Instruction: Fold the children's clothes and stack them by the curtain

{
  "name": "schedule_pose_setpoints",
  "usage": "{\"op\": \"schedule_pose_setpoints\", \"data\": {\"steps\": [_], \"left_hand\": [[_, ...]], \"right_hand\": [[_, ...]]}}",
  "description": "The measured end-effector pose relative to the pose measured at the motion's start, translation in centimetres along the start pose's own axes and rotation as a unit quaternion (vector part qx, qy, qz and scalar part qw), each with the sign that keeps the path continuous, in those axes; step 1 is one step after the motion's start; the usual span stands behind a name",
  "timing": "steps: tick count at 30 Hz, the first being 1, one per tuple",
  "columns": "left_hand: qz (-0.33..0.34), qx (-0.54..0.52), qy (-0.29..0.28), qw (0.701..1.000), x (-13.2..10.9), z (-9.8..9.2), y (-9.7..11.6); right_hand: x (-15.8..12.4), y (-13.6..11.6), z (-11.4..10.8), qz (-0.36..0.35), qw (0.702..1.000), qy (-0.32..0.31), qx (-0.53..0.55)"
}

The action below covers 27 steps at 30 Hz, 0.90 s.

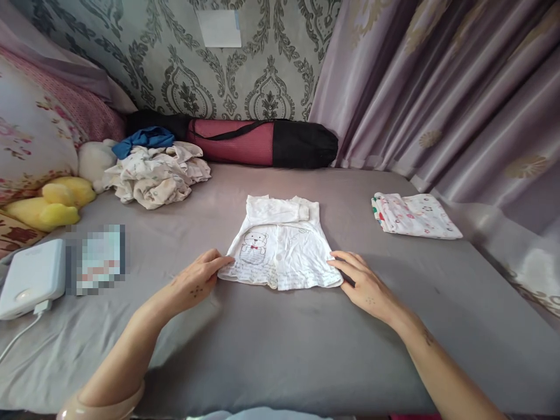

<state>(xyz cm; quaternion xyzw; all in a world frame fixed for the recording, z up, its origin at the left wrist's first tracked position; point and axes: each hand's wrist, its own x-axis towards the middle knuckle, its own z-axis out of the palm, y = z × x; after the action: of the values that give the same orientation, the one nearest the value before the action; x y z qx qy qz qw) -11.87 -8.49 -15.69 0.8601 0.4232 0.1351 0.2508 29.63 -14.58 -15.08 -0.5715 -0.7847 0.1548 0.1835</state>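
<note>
A small white baby shirt (289,251) lies flat on the grey bedsheet, its front up. A line-drawn bear with a red bow is printed on its left half, and buttons run down the middle. One sleeve (280,211) is folded across the top, its cuff toward the right. My left hand (196,279) pinches the lower left corner of the hem between thumb and fingers. At the lower right corner, my right hand (363,284) grips the edge, fingers above and thumb below.
A folded printed cloth stack (420,216) lies at the right, near the curtain (394,87). Crumpled clothes (153,172) are heaped at the back left beside yellow plush toys (48,204). A rolled red mat (236,143) lies along the wall. A white power bank (35,277) with a cable sits left.
</note>
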Motion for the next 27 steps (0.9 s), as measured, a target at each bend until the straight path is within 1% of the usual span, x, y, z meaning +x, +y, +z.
{"op": "schedule_pose_setpoints", "data": {"steps": [3, 6, 9, 12, 14, 17, 19, 21, 23, 25, 26, 27], "left_hand": [[-0.007, -0.005, -0.005, 1.0, 1.1, -0.4, 0.1], [-0.042, -0.03, -0.012, 0.999, 2.2, -1.2, 0.7], [-0.07, -0.105, 0.003, 0.992, 3.5, -2.2, 1.4], [-0.092, -0.22, 0.008, 0.971, 4.9, -3.0, 1.7], [-0.102, -0.306, 0.014, 0.946, 6.1, -3.0, 1.4], [-0.092, -0.428, 0.053, 0.897, 8.3, -2.5, 0.5], [-0.077, -0.495, 0.088, 0.861, 10.0, -2.2, 0.0], [-0.076, -0.549, 0.13, 0.822, 12.0, -2.0, -0.4], [-0.09, -0.587, 0.184, 0.783, 14.1, -1.8, -0.7], [-0.121, -0.602, 0.239, 0.752, 16.3, -1.4, -1.0], [-0.145, -0.599, 0.264, 0.742, 17.3, -1.0, -1.3], [-0.174, -0.591, 0.283, 0.735, 18.1, -0.6, -1.5]], "right_hand": [[0.3, 0.6, 0.2, -0.011, 0.999, -0.012, 0.03], [1.0, 0.9, 0.2, 0.003, 0.995, -0.025, 0.097], [2.2, 0.9, -0.5, 0.032, 0.982, -0.028, 0.184], [3.9, 0.8, -1.5, 0.067, 0.966, -0.03, 0.249], [5.1, 0.9, -1.9, 0.086, 0.954, -0.034, 0.287], [7.2, 1.7, -1.9, 0.084, 0.925, -0.013, 0.37], [8.8, 2.4, -1.5, 0.091, 0.888, 0.02, 0.45], [10.8, 2.9, -1.1, 0.113, 0.84, 0.054, 0.527], [13.0, 3.4, -0.7, 0.132, 0.797, 0.094, 0.582], [15.3, 3.8, -0.3, 0.156, 0.769, 0.153, 0.601], [16.3, 4.0, 0.0, 0.178, 0.764, 0.184, 0.592], [17.1, 4.3, 0.4, 0.211, 0.772, 0.206, 0.563]]}}
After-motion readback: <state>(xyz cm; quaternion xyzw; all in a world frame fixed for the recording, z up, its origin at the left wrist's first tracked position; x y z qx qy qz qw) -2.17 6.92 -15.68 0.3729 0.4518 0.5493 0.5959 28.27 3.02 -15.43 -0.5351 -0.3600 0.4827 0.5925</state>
